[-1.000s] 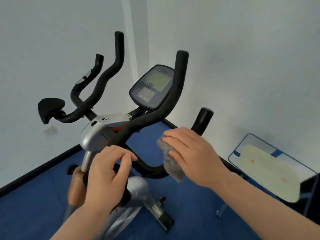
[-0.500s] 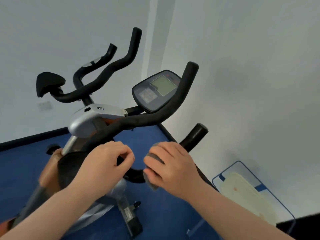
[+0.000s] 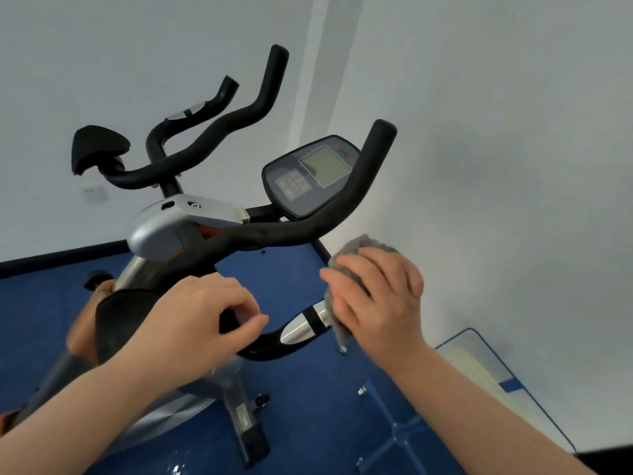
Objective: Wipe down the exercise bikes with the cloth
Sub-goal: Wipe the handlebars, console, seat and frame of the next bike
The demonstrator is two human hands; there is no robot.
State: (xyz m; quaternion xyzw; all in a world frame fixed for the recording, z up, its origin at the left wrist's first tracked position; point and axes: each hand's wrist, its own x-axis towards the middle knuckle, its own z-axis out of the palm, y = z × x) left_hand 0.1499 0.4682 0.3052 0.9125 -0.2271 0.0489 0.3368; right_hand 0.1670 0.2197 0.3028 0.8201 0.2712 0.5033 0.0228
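An exercise bike with black foam handlebars (image 3: 308, 231) and a grey console (image 3: 308, 176) stands in the room's corner. My right hand (image 3: 380, 299) grips a grey cloth (image 3: 363, 245) wrapped round the near right handlebar grip, just above its silver sensor band (image 3: 305, 325). My left hand (image 3: 195, 320) curls round the near lower bar beside the stem, thumb and fingers closed on it. The grip's end is hidden under the cloth.
A silver stem cover (image 3: 171, 224) sits below the bars, and a black elbow pad (image 3: 96, 149) at the far left. The floor (image 3: 308, 423) is blue. A blue-framed panel (image 3: 479, 378) leans against the right wall. White walls meet just behind the bike.
My right hand slid the cloth up along the near right grip, uncovering the silver sensor band. My left hand kept its hold. The view tilted and shifted slightly.
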